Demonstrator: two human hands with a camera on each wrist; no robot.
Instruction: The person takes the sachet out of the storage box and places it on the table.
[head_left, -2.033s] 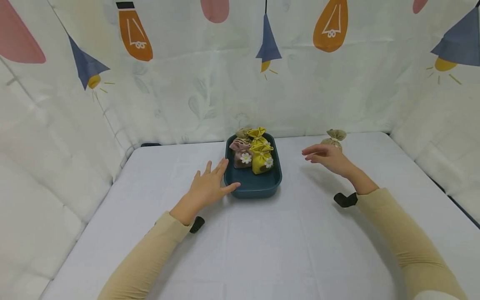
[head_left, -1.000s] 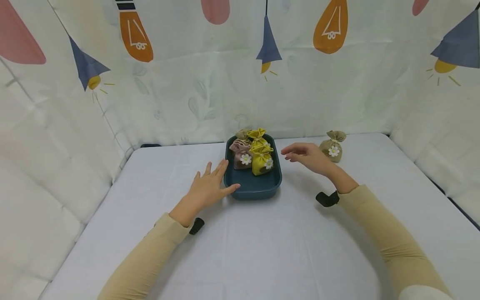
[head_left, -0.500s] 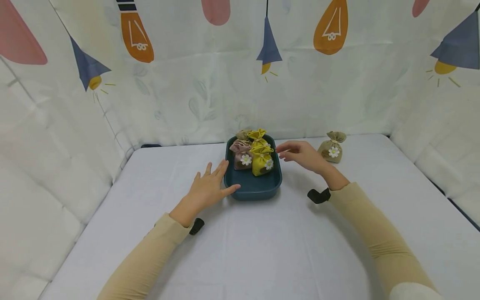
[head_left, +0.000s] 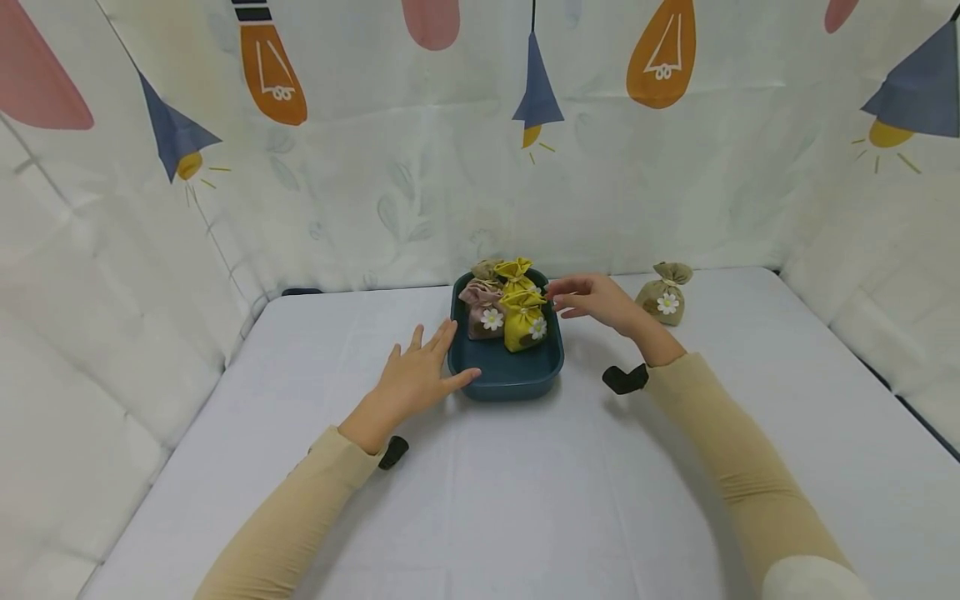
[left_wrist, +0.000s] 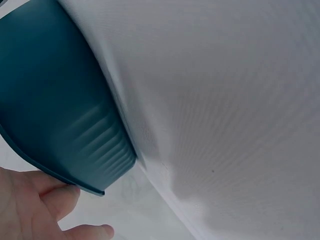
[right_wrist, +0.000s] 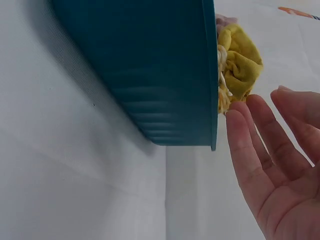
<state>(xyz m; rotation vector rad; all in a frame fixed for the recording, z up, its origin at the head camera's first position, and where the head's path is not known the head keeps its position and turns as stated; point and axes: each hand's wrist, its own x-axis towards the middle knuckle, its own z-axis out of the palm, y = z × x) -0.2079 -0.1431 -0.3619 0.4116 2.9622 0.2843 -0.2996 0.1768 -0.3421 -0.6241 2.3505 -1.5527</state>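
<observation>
A dark teal bin stands on the table with several small drawstring pouches grouped at its far end. Two are yellow: a front pouch with a white daisy and a rear pouch. Beside them sit a dusty-pink pouch and, partly hidden behind it, a tan pouch. My left hand spreads its fingers at the bin's left rim. At the right rim, my right hand holds nothing, its loosely bent fingertips close to the rear yellow pouch.
Another tan pouch with a daisy stands on the white-covered table, to the right of my right hand. Printed white cloth hangs behind the table and along both sides.
My right hand has moved left, from in front of the standing tan pouch to the bin's right rim, uncovering that pouch. My left hand and the bin have stayed put.
</observation>
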